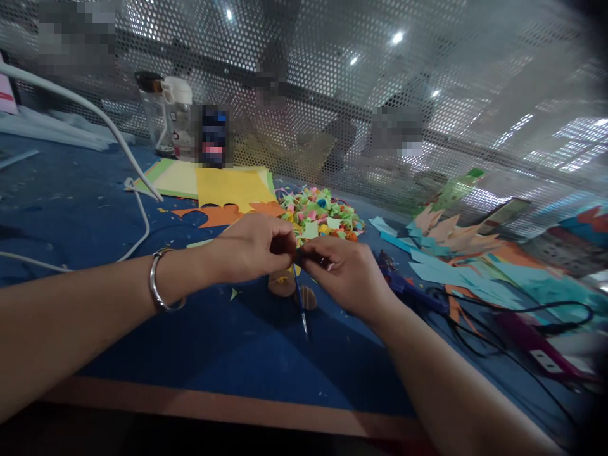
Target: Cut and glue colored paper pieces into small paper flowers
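Note:
My left hand (254,248) and my right hand (346,271) meet at the middle of the blue table (228,348), both pinched on a small dark piece of paper (299,255) between their fingertips. A silver bangle (160,280) circles my left wrist. Right under the hands lie scissors (299,297) with brown handles, the blade pointing toward me. Just behind the hands sits a heap of small folded coloured paper pieces (319,215).
Yellow and orange paper sheets (228,190) lie at the back left beside a clear bottle (164,117). A white cable (118,149) crosses the left side. Teal and orange cut paper shapes (456,253), a glue gun (413,288) and black cords (517,313) crowd the right. A perforated metal screen stands behind.

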Action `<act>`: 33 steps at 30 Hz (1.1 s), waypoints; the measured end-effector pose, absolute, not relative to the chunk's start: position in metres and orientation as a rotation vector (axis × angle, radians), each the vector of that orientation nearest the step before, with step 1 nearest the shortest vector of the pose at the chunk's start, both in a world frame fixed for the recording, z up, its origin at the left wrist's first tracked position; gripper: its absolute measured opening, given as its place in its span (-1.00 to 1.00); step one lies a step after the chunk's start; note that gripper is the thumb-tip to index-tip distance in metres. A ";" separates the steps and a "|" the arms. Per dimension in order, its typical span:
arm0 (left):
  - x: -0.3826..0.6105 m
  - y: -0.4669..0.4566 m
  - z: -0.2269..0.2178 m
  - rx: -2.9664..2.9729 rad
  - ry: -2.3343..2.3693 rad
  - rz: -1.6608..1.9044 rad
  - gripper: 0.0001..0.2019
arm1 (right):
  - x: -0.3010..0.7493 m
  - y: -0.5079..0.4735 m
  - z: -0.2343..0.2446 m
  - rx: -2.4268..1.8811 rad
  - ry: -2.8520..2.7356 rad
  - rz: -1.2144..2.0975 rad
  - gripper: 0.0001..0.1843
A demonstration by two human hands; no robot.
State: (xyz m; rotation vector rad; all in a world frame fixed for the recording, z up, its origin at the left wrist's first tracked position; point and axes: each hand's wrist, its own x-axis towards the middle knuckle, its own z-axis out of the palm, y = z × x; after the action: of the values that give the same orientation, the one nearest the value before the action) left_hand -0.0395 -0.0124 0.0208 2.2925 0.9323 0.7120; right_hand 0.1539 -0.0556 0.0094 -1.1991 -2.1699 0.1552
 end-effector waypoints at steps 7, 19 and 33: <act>-0.040 -0.012 0.023 2.445 0.946 0.728 -0.89 | 0.153 -0.053 0.009 -1.224 -2.185 0.168 -0.88; -0.039 -0.015 0.024 2.422 0.952 0.694 -0.88 | 0.153 -0.056 0.011 -1.260 -2.184 0.199 -0.87; -0.038 -0.013 0.020 2.386 0.946 0.739 -0.89 | 0.154 -0.054 0.011 -1.291 -2.195 0.236 -0.89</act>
State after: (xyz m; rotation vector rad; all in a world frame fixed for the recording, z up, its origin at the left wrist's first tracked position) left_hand -0.0383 -0.0131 0.0200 2.3862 0.9457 0.7389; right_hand 0.1538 -0.0545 0.0114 -1.2913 -2.1945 0.2365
